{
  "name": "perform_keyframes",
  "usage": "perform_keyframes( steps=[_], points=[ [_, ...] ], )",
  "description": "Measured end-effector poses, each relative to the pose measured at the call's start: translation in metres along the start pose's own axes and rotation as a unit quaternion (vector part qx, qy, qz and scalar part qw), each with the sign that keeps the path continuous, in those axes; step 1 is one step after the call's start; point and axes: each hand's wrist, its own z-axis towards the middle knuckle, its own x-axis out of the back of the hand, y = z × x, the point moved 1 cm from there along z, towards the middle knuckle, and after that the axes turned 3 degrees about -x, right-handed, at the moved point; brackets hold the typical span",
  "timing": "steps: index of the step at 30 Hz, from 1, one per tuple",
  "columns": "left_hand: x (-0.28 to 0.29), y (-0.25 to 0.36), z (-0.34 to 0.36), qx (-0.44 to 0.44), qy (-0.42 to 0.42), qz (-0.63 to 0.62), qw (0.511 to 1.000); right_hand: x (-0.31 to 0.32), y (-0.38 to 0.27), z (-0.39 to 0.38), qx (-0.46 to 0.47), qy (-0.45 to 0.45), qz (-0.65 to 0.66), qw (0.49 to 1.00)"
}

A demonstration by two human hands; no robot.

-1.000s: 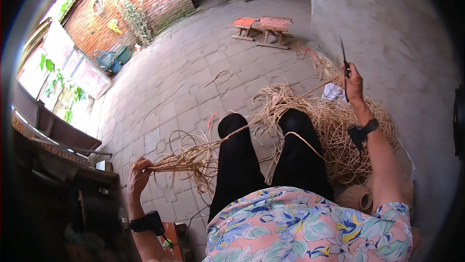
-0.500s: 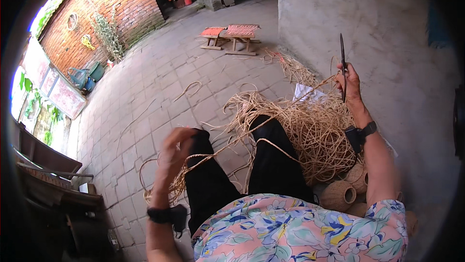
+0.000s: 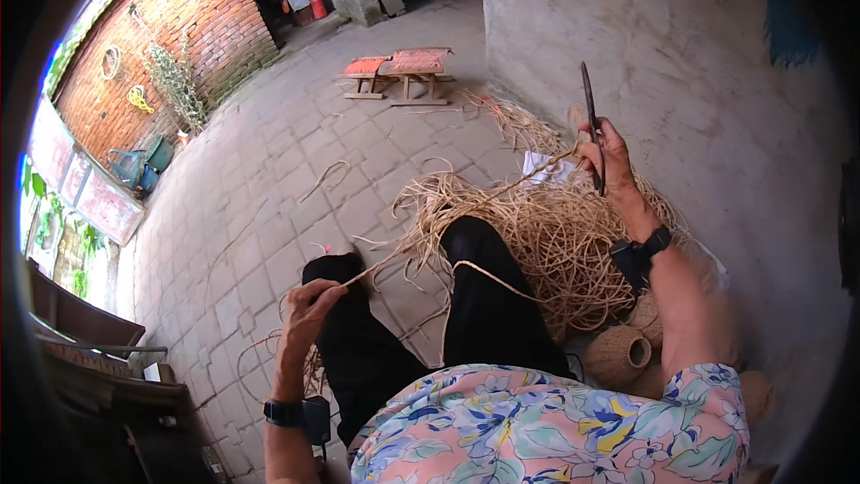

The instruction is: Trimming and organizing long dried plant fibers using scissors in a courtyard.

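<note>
My left hand (image 3: 309, 298), over my left knee, pinches a twisted straw-coloured rope (image 3: 363, 272). From there the rope slants up across my knees toward my right hand (image 3: 605, 157), raised at the right near the wall. Closed in my right hand is a long, dark, pointed metal tool (image 3: 588, 94), tip upward; its exact kind I cannot make out. The rope also reaches the fingers of that hand. Below it, a big loose heap of straw cord (image 3: 564, 251) lies beside my right leg, partly over my knee.
Round woven pots (image 3: 618, 354) lie by my right hip. Two low stools with red woven seats (image 3: 418, 61) stand ahead on the paved floor (image 3: 269, 171). A plastered wall (image 3: 618, 18) rises on the right. White paper (image 3: 548, 168) lies against the heap. Dark furniture (image 3: 107, 376) stands at left.
My left hand has come from a blurred position above the knee to a pinch on the rope, which is now drawn straighter. My right hand keeps the tool. The whole view has shifted slightly.
</note>
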Motion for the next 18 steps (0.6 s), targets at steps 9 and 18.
perform_keyframes(
  steps=[9, 18],
  points=[
    [0.049, -0.052, -0.068, 0.083, 0.117, -0.016, 0.990, -0.084, -0.011, -0.023, -0.012, -0.105, 0.020, 0.994],
    [0.083, -0.083, -0.116, 0.117, 0.127, -0.263, 0.949, -0.096, 0.034, -0.008, -0.033, -0.094, 0.041, 0.994]
  ],
)
